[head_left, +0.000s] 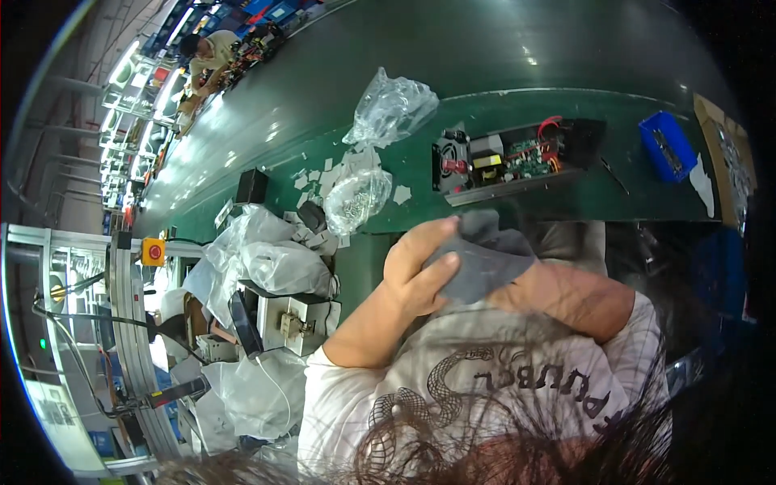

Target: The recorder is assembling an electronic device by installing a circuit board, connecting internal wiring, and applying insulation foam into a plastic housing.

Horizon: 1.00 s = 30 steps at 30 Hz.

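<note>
A thin, dark grey see-through sheet (485,263), bent and curling at its top edge, is held up in front of my chest. My left hand (420,267) grips its left edge between thumb and fingers. My right hand (508,296) is behind the sheet's lower right part, its fingers hidden. Just beyond the hands, an open metal chassis (497,191) lies on the green bench (299,145). A fan (453,162), a green circuit board (525,158) and red wires (552,125) show in it.
Right of the chassis lie a thin dark tool (614,175) and a blue bin (669,147). Clear plastic bags (390,105), small white pieces (402,194) and a black box (252,187) are to the left. A red button box (153,252) sits on a frame. Another person (212,52) works far left.
</note>
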Tool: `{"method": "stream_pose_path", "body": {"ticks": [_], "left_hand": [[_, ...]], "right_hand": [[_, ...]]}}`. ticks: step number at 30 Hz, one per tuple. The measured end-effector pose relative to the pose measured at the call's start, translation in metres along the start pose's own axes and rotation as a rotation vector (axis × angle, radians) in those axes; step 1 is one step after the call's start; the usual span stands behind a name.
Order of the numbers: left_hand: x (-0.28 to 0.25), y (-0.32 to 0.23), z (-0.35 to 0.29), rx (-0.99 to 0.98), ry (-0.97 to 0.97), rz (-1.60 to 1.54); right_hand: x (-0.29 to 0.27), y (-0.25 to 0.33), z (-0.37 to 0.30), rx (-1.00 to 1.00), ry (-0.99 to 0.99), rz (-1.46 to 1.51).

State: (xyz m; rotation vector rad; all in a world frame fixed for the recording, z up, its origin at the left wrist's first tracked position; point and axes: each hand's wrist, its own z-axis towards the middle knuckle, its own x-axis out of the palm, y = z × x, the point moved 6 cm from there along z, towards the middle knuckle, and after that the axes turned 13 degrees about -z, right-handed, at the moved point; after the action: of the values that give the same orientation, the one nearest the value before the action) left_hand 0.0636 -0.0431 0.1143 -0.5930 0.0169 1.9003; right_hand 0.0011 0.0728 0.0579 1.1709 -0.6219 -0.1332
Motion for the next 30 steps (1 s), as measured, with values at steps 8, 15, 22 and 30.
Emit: {"method": "stream_pose_path", "body": {"ticks": [8, 15, 22, 30], "left_hand": [[0.016, 0.023, -0.006, -0.694, -0.020, -0.493], [0.067, 0.048, -0.073, -1.399, -0.583, -1.391], [0.067, 0.029, -0.072, -0.895, 0.380, -0.745], [0.033, 0.042, -0.058, -0.942, -0.468, -1.293]], "right_hand": [[-0.052, 0.027, -0.019, -0.137, -0.025, -0.776], [-0.030, 0.028, -0.044, -0.832, -0.079, -1.488], [-0.044, 0.008, -0.021, -0.259, 0.237, -1.563], [-0.126, 0.021, -0.047, 0.163, -0.350, -1.034]]}}
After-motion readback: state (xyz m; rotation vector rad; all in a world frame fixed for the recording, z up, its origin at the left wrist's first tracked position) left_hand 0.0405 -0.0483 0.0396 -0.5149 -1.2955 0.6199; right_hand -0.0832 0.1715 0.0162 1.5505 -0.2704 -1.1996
